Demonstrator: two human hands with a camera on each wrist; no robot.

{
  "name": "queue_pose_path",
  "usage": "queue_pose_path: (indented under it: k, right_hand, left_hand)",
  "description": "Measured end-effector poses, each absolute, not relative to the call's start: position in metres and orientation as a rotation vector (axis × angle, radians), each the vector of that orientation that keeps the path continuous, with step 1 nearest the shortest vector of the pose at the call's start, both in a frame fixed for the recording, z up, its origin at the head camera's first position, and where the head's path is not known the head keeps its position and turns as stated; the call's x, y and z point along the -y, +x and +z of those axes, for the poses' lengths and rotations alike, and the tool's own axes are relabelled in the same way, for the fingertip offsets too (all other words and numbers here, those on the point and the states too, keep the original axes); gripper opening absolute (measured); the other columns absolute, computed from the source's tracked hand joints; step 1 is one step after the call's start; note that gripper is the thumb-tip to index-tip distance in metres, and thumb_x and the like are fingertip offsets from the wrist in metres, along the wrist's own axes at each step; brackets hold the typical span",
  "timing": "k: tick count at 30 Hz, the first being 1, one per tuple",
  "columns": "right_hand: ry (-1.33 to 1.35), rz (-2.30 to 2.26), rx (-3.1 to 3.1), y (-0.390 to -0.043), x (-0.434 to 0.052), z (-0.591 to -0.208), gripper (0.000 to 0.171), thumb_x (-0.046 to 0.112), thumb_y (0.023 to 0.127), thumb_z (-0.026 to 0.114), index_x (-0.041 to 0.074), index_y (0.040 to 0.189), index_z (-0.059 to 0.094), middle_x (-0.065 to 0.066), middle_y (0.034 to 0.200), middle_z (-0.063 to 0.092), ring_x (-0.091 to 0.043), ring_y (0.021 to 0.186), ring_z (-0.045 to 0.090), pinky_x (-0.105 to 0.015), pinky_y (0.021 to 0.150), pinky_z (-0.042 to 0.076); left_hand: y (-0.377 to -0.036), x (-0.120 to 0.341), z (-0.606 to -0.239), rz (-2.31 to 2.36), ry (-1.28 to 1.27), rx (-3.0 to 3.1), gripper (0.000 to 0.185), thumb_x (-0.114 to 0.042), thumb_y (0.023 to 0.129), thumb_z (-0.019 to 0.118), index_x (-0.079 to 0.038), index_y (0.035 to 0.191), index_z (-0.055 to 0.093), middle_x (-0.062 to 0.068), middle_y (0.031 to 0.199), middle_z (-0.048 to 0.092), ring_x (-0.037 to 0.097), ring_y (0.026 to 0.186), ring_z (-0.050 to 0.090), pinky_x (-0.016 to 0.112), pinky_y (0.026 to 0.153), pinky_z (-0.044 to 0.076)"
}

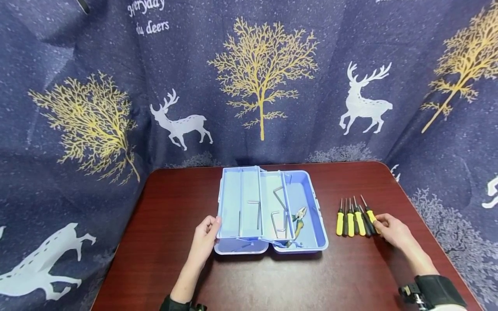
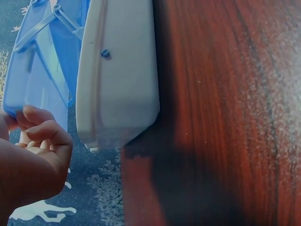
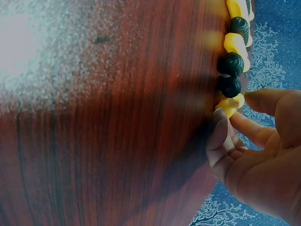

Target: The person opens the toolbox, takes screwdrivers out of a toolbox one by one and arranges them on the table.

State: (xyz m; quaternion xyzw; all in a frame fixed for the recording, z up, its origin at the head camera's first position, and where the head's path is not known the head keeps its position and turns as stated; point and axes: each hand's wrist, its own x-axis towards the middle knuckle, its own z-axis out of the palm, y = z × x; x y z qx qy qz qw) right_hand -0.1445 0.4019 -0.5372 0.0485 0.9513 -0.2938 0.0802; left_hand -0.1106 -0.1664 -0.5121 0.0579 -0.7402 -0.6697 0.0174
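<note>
A light blue toolbox (image 1: pixel 320 242) stands unfolded on the table, its raised trays fanned out over the two halves. My left hand (image 1: pixel 206 229) pinches the near left corner of the upper tray (image 1: pixel 231 198); in the left wrist view the fingers (image 2: pixel 40 115) curl at the tray's blue corner. Hex keys (image 1: pixel 258 215) lie in the trays, and pliers (image 1: pixel 299 220) with green and yellow handles rest in the right half. On the right, screwdrivers (image 1: pixel 351 223) lie in a row. My right hand (image 1: pixel 393 231) pinches the yellow handle (image 3: pixel 229 105) of the rightmost screwdriver, which tilts slightly.
The dark red wooden table (image 1: pixel 171 207) carries the toolbox in its middle and the screwdrivers near its right edge. A dark blue cloth (image 1: pixel 272 151) with deer and trees hangs behind and along both sides.
</note>
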Motion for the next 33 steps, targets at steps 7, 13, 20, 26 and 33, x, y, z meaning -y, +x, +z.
queue_pose_path:
  k: [7, 13, 20, 26, 33]
  right_hand:
    - [0.148, -0.889, -2.848, -0.144, -0.404, -0.538, 0.04, 0.019, 0.108, 0.05, -0.016, 0.127, 0.052, -0.011, 0.083, 0.068, -0.017, 0.067, 0.061, -0.034, 0.059, 0.047]
    - [0.159, -0.884, -2.855, -0.142, -0.405, -0.534, 0.041, 0.021, 0.108, 0.049, -0.016, 0.128, 0.051, -0.012, 0.083, 0.07, -0.017, 0.067, 0.063, -0.034, 0.058, 0.047]
    - [0.178, -0.86, -2.905, -0.141, -0.405, -0.529, 0.042, 0.021, 0.108, 0.047, -0.016, 0.127, 0.052, -0.02, 0.089, 0.071, -0.017, 0.068, 0.064, -0.037, 0.063, 0.048]
    - [0.242, -0.823, -2.986, -0.142, -0.4, -0.523, 0.041, 0.023, 0.106, 0.048, -0.014, 0.123, 0.056, -0.037, 0.11, 0.067, -0.05, 0.096, 0.066, -0.058, 0.08, 0.052]
    - [0.267, -0.924, -3.071, -0.142, -0.374, -0.514, 0.034, 0.02, 0.105, 0.051, -0.009, 0.12, 0.062, -0.033, 0.108, 0.07, -0.048, 0.097, 0.067, -0.049, 0.074, 0.051]
  left_hand:
    - [-0.111, 0.167, -0.511, -2.097, 0.174, 2.298, 0.034, -0.018, 0.112, 0.045, 0.006, 0.089, 0.053, 0.001, 0.066, 0.045, 0.009, 0.056, 0.044, 0.02, 0.051, 0.039]
    - [-0.11, 0.169, -0.508, -2.074, 0.211, 2.295, 0.038, -0.022, 0.113, 0.043, 0.007, 0.091, 0.054, 0.009, 0.074, 0.05, 0.012, 0.06, 0.048, 0.02, 0.053, 0.043]
    - [-0.113, 0.172, -0.508, -1.994, 0.26, 2.355, 0.033, -0.017, 0.112, 0.046, 0.01, 0.095, 0.055, 0.009, 0.077, 0.056, 0.011, 0.061, 0.051, 0.02, 0.055, 0.044]
    - [-0.113, 0.175, -0.513, -1.743, 0.25, 2.484, 0.023, -0.015, 0.108, 0.055, 0.001, 0.093, 0.061, 0.004, 0.075, 0.059, 0.009, 0.066, 0.053, 0.022, 0.063, 0.044]
    - [-0.111, 0.178, -0.519, -1.567, 0.211, 2.623, 0.014, -0.015, 0.105, 0.059, -0.004, 0.098, 0.064, -0.005, 0.063, 0.047, 0.009, 0.06, 0.046, 0.027, 0.06, 0.038]
